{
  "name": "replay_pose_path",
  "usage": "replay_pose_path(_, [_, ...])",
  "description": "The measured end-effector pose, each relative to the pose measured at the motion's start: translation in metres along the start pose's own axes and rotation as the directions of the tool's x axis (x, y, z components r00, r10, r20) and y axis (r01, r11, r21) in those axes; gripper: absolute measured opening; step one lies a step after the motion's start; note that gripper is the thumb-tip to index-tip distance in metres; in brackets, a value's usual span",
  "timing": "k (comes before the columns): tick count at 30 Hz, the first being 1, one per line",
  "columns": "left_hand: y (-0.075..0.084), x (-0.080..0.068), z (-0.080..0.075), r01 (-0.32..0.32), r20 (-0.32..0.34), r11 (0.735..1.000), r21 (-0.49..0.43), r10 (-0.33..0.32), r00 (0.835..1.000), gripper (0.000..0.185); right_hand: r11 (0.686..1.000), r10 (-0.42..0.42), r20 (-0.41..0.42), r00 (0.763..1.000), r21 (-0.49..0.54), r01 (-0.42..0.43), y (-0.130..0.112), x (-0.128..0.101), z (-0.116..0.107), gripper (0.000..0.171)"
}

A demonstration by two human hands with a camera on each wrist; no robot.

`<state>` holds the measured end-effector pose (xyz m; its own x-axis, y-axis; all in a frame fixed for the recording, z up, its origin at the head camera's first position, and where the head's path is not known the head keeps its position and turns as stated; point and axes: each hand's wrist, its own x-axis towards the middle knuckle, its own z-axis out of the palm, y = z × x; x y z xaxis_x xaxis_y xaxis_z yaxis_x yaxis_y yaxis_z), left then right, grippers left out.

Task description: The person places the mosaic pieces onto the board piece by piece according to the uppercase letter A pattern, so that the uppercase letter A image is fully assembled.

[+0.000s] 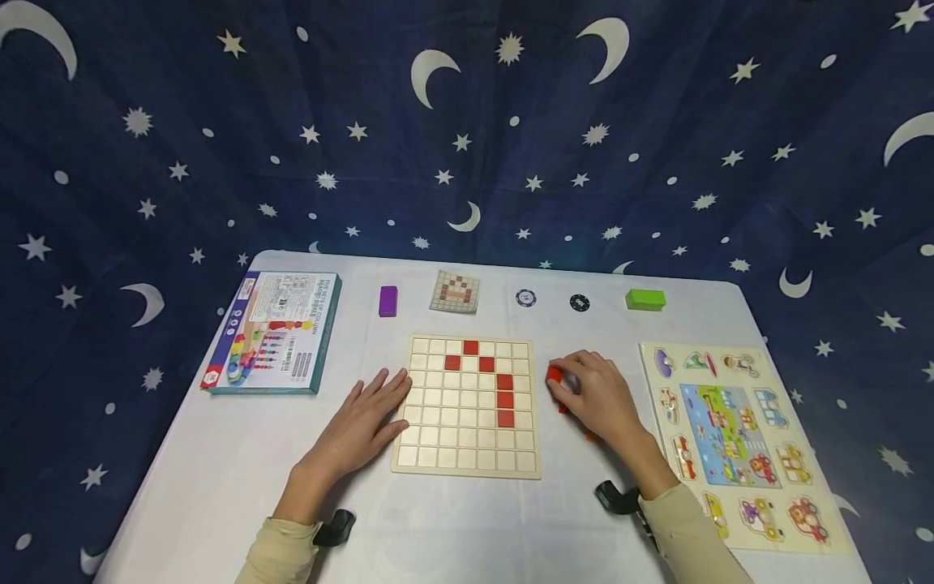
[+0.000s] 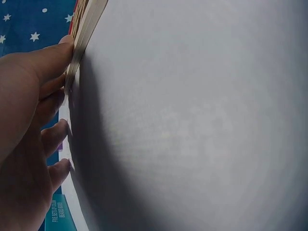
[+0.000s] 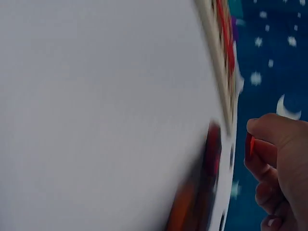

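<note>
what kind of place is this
Probably a makeshift play or recording corner: a white table backed by a star-and-moon cloth, with a wooden grid board, a vehicle peg puzzle and a boxed toy.

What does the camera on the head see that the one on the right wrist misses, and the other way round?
Only the head view shows the left hand flat beside the grid board, the picture puzzle, the game box, the purple block and the green block. Only the right wrist view shows, close up, how the fingers pinch the red tile edge-on. Both show the right hand, that tile, the board's edge and the white table.
</note>
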<state>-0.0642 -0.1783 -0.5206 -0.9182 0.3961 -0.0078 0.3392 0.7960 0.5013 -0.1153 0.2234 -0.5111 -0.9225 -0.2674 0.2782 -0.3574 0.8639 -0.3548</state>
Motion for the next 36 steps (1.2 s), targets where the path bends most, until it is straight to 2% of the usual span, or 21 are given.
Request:
replay_pose_path(4, [0.0, 0.0, 0.0, -0.001, 0.004, 1.0, -0.004, 0.001, 1.0, 0.069, 0.998, -0.051, 0.035, 0.998, 0.023, 0.05, -0.038, 0.019, 0.018, 0.031])
replay_pose_path(9, [-0.001, 0.0, 0.001, 0.003, -0.001, 1.0, -0.005, -0.004, 1.0, 0.069, 0.993, -0.108, 0.131, 0.985, 0.05, 0.102, -0.084, 0.039, 0.042, 0.033])
replay_pose_path(16, [-0.001, 0.001, 0.001, 0.011, 0.008, 1.0, -0.002, -0.011, 1.0, 0.069, 0.981, -0.196, 0.216, 0.957, 0.055, 0.189, -0.124, 0.058, 0.069, 0.032])
replay_pose_path(21, [-0.001, 0.0, 0.0, 0.009, 0.003, 1.0, 0.004, -0.009, 1.0, 0.069, 0.979, -0.203, 0.234, 0.951, 0.041, 0.199, -0.135, 0.062, 0.079, 0.029])
replay_pose_path(31, [-0.002, 0.0, -0.002, 0.009, 0.008, 1.0, 0.004, -0.009, 1.0, 0.069, 0.97, -0.241, 0.24, 0.94, 0.041, 0.238, -0.137, 0.064, 0.083, 0.03])
replay_pose_path(36, [-0.002, 0.0, 0.0, 0.008, 0.008, 1.0, -0.003, -0.008, 1.0, 0.069, 0.977, -0.211, 0.267, 0.94, 0.088, 0.194, -0.133, 0.061, 0.074, 0.033])
